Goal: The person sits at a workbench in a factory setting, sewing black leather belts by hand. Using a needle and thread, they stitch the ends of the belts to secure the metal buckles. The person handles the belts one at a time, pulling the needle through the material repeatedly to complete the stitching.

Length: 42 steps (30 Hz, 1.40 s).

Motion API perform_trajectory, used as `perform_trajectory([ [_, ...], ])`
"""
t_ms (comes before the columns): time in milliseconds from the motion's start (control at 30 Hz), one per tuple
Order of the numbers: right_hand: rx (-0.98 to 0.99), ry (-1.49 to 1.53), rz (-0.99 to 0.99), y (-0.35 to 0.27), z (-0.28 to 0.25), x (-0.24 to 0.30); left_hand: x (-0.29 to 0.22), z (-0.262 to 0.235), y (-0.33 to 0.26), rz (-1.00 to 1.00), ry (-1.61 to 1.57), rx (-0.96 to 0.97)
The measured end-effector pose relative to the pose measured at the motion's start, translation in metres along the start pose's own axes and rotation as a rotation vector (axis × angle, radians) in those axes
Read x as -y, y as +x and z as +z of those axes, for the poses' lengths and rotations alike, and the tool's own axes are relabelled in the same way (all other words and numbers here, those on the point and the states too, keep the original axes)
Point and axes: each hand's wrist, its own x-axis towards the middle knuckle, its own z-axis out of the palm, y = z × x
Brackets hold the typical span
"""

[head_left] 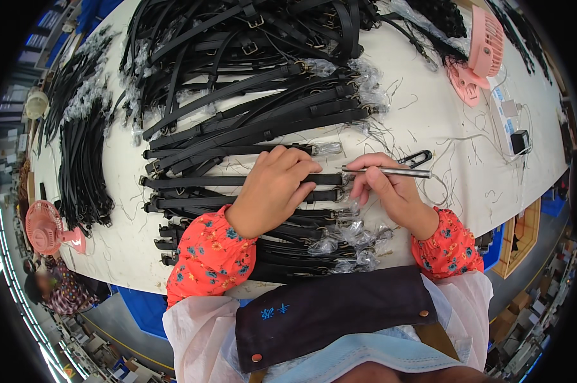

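Observation:
My left hand lies over a narrow black belt, thumb and fingers closed on it near its right end. In my right hand is a slim silver pen-shaped tool with a thin cord trailing from its right end. Its tip points left, beside the buckle end of that belt; whether it touches cannot be made out. Just beyond the right hand lies a pair of black thread snips. More belts lie in rows on both sides of this one, their buckles wrapped in clear plastic.
A large heap of black belts covers the table's far side, with a bundle at left. A pink fan and a white power strip stand at right, another pink fan at left. Loose threads litter the white tabletop.

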Motion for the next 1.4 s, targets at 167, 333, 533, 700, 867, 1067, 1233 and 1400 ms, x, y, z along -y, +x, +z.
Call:
perform_trajectory([
  [167,-0.023,-0.037,-0.015,0.0,0.0,0.001,-0.002,0.002,0.001,0.021,0.045,-0.008],
  [333,-0.047,-0.091,-0.034,0.0,0.001,0.001,-0.006,0.004,0.0,0.047,0.062,-0.016],
  [533,-0.073,-0.109,-0.088,-0.001,-0.001,-0.003,-0.007,0.006,0.001,0.087,0.089,-0.034],
  [700,-0.157,-0.343,-0.253,0.001,-0.009,0.006,-0.001,0.011,-0.001,-0.027,-0.145,-0.014],
  [867,-0.222,-1.028,-0.395,-0.01,-0.041,0.034,-0.007,0.011,0.0,0.057,-0.083,-0.074],
  [1067,-0.203,-1.225,-0.317,-0.046,-0.06,0.016,-0.001,0.023,0.0,0.18,0.084,-0.133],
  [1233,-0.239,-1.297,-0.377,-0.048,-0.06,0.01,0.002,0.026,-0.002,0.097,0.023,-0.127],
  [1400,-0.432,-0.944,-0.379,-0.04,-0.04,0.022,-0.007,0.022,-0.002,-0.192,-0.51,-0.101],
])
